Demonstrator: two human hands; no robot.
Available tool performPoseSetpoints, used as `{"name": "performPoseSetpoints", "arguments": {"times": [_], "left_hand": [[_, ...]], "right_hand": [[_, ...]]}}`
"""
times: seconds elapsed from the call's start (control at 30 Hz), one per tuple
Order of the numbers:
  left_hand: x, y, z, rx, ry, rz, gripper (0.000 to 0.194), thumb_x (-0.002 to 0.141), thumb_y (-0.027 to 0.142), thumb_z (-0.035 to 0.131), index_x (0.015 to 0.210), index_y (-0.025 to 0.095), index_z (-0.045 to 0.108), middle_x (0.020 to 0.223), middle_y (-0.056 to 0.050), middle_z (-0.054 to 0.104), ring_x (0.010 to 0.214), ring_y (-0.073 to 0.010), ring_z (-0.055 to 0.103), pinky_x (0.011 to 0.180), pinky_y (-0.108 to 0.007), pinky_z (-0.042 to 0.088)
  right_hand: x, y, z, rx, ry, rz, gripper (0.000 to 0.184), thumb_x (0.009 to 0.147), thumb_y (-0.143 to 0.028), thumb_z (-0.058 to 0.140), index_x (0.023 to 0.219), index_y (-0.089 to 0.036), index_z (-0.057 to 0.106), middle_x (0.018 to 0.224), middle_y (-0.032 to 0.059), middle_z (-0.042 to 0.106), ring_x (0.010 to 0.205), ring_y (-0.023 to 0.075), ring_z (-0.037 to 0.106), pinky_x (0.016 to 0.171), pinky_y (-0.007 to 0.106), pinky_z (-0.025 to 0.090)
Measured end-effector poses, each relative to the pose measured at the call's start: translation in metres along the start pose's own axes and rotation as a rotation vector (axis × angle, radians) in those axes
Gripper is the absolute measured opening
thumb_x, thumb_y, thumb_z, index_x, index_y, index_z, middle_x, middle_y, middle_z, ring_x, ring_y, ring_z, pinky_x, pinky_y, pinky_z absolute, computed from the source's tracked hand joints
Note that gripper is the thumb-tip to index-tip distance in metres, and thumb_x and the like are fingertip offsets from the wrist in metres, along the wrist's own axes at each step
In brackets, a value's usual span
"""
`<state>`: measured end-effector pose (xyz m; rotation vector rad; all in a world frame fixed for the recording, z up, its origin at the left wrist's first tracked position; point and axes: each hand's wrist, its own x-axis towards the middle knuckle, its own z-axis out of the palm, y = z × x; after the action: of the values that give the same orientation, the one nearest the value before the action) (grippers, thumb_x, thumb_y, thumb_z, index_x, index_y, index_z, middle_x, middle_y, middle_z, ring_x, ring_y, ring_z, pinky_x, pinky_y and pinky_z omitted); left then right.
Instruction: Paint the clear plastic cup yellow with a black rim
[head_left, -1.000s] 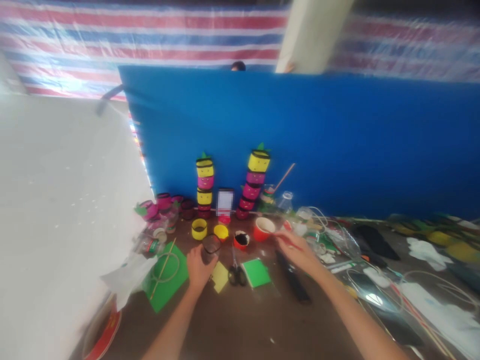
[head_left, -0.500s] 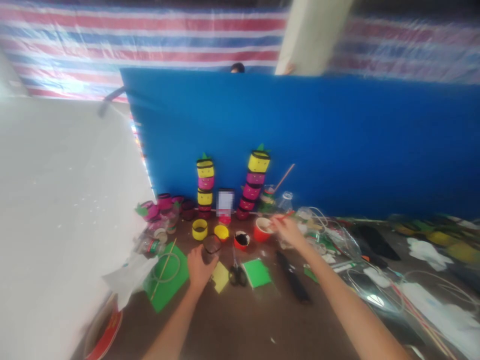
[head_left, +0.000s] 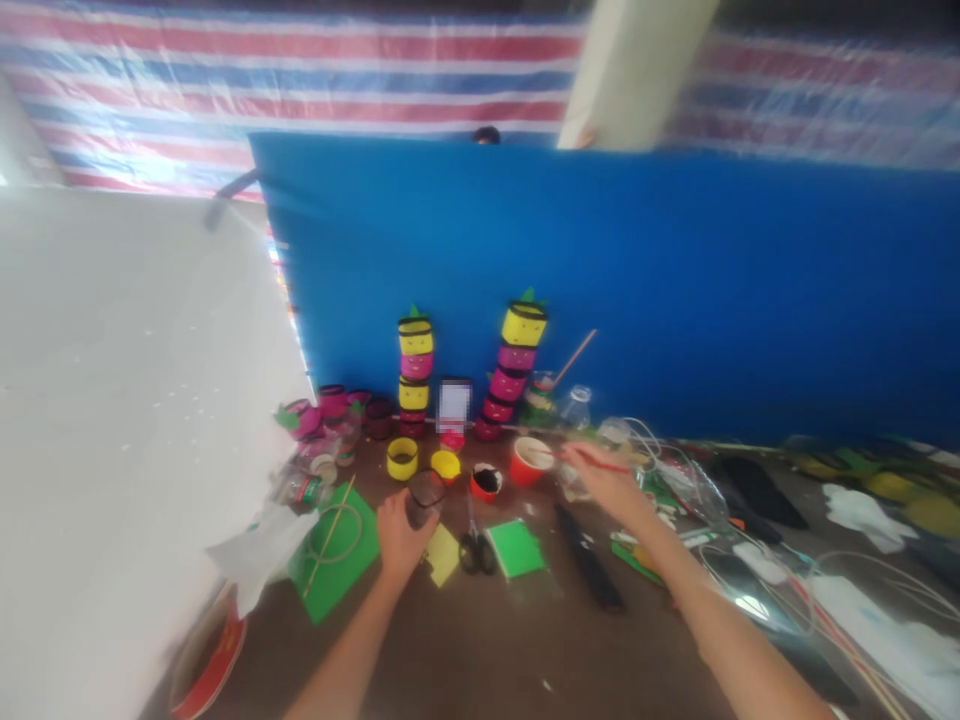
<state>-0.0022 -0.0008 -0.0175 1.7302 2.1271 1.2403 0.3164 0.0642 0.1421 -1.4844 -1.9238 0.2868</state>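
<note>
My left hand [head_left: 401, 530] is closed around a clear cup section with a black rim [head_left: 424, 492], held just above the brown table [head_left: 480, 640]. My right hand [head_left: 611, 480] pinches a thin red brush [head_left: 592, 460] whose tip reaches into a red cup [head_left: 529, 460]. In front of my hands lie a yellow ring [head_left: 402, 458], a small yellow cup [head_left: 445, 464] and a red cup with black inside [head_left: 485, 482]. Scissors [head_left: 472, 545] lie between a yellow paper square [head_left: 442, 555] and a green square [head_left: 516, 547].
Two stacks of yellow and pink rings [head_left: 414, 370] [head_left: 512, 370] stand against a blue board [head_left: 637, 280]. A white board [head_left: 127, 420] leans at the left. Green sheet with a hoop [head_left: 334, 545], black bar [head_left: 589, 560], wires and scraps [head_left: 787, 560] crowd the right.
My right hand moved from the table up to the red cup, and the brush tip now rests in it. The left hand kept still on the black-rimmed cup section.
</note>
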Motion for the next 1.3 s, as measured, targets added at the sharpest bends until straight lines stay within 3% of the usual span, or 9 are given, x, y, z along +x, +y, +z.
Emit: {"name": "performPoseSetpoints", "arguments": {"times": [0.13,0.3,0.6,0.97,1.1,1.3], "left_hand": [[-0.001,-0.001,0.001,0.011,0.012,0.009,0.053,0.066,0.048,0.06,0.108,0.015,0.056,0.095,-0.011,0.06,0.089,-0.0269,0.055,0.08,-0.038,0.042],[-0.001,0.001,-0.001,0.005,0.015,0.007,0.054,0.066,0.048,0.06,0.108,0.015,0.055,0.096,-0.011,0.06,0.09,-0.0268,0.055,0.08,-0.038,0.042],[-0.001,0.003,-0.002,0.019,0.011,0.007,0.052,0.068,0.048,0.058,0.108,0.014,0.056,0.094,-0.011,0.06,0.088,-0.0257,0.055,0.079,-0.037,0.043],[0.0,0.0,0.0,0.001,0.01,0.006,0.054,0.066,0.048,0.06,0.108,0.015,0.056,0.096,-0.012,0.06,0.091,-0.0275,0.055,0.08,-0.039,0.042],[0.0,0.001,-0.001,-0.009,-0.006,-0.01,0.053,0.066,0.047,0.06,0.109,0.016,0.054,0.096,-0.011,0.059,0.092,-0.0281,0.055,0.081,-0.039,0.042],[0.0,0.0,0.0,-0.004,-0.01,-0.01,0.055,0.066,0.05,0.06,0.108,0.015,0.055,0.097,-0.012,0.059,0.093,-0.0282,0.055,0.081,-0.039,0.042]], "right_hand": [[-0.018,-0.013,-0.002,-0.051,-0.036,-0.143,0.023,0.084,-0.033,0.043,0.092,-0.023,0.063,0.097,0.005,0.067,0.094,0.0208,0.063,0.09,0.036,0.047],[-0.027,-0.012,0.001,-0.077,-0.109,-0.304,0.024,0.083,-0.026,0.043,0.099,-0.023,0.061,0.098,0.007,0.066,0.091,0.02,0.063,0.087,0.036,0.049],[-0.034,0.001,0.012,-0.109,-0.111,-0.425,0.025,0.083,-0.018,0.038,0.096,-0.02,0.059,0.095,0.0101,0.064,0.092,0.0202,0.061,0.086,0.037,0.049],[-0.023,0.028,0.027,-0.093,-0.115,-0.448,0.021,0.077,-0.015,0.041,0.079,-0.021,0.061,0.086,0.0096,0.067,0.086,0.022,0.063,0.08,0.04,0.052],[-0.02,0.024,0.026,-0.087,-0.114,-0.405,0.023,0.077,-0.016,0.04,0.078,-0.022,0.062,0.087,0.0091,0.068,0.087,0.0222,0.064,0.081,0.04,0.052],[-0.019,0.006,0.013,-0.081,-0.129,-0.3,0.024,0.082,-0.025,0.042,0.093,-0.021,0.063,0.094,0.0085,0.068,0.087,0.0218,0.064,0.083,0.039,0.05]]}}
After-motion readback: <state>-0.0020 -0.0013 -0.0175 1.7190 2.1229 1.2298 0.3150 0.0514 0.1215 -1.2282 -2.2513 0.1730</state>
